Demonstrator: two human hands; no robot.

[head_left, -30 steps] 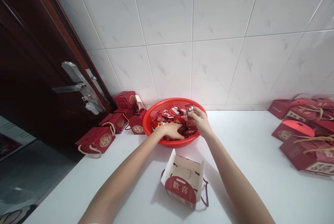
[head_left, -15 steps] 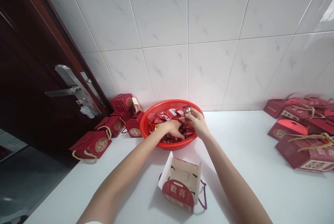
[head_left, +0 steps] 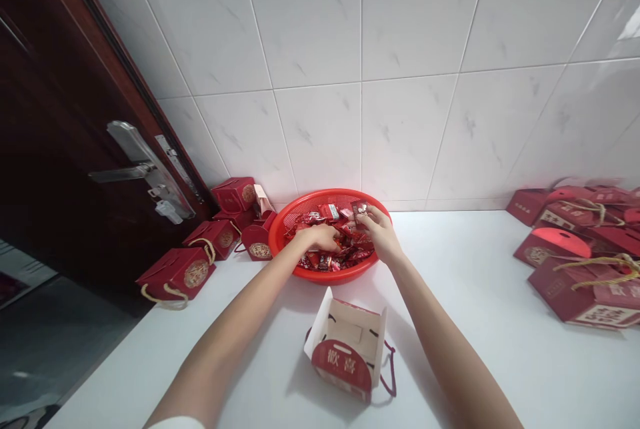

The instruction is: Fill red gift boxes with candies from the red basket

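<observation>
A red plastic basket (head_left: 277,242) stands against the wall, filled with wrapped candies (head_left: 329,211) in mostly red wrappers. Among the candies, my left hand (head_left: 323,237) has its fingers drawn together; what lies between them, if anything, is hidden. Over the basket's right side, my right hand (head_left: 381,234) pinches a dark red wrapped candy (head_left: 360,209) between thumb and fingers. Between my forearms sits an open gift box (head_left: 345,369), red outside and pale inside, with its flaps up and a dark cord handle at its right. Nothing shows inside this box.
Several closed red gift boxes (head_left: 183,272) with rope handles line the table's left side by a dark door (head_left: 75,115). More red boxes (head_left: 565,285) are grouped at the right. A tiled wall (head_left: 410,135) rises behind the white table (head_left: 465,269).
My left hand has risen a little and shifted left among the candies, its spread fingers drawing together. My right hand keeps its candy and has barely moved.
</observation>
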